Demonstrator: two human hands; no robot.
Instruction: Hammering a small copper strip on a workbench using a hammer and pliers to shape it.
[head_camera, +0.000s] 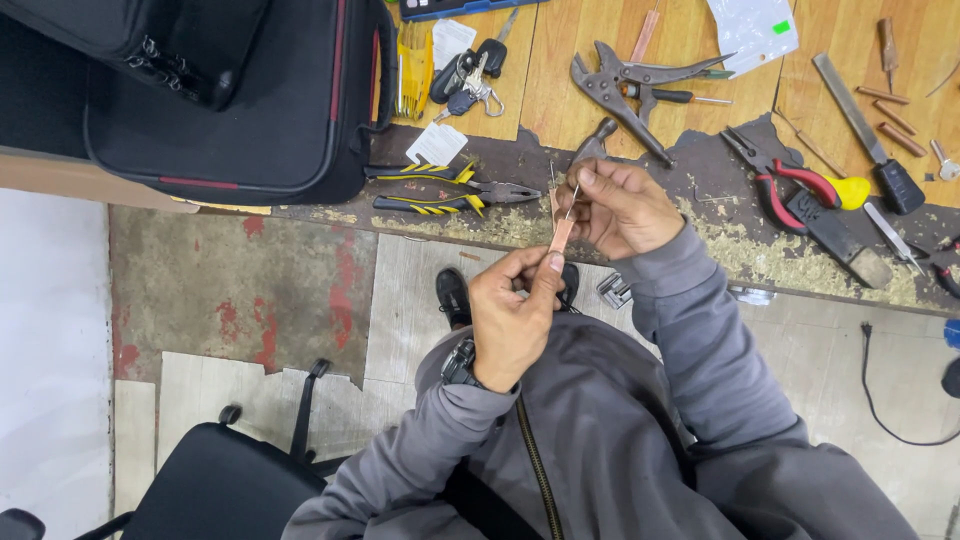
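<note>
Copper-coloured, the thin flat metal strip (562, 234) is held above the yellow-and-black pliers (455, 189); left hand (512, 315) pinches its lower end, right hand (615, 208) fingers grip its top with a thin wire. Light, bendable; probably best held by the ends.

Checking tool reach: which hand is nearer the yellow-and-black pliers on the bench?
Left. The left hand is below the yellow-and-black pliers, just to their right; the right hand sits level with them, farther right, past their tip.
</note>
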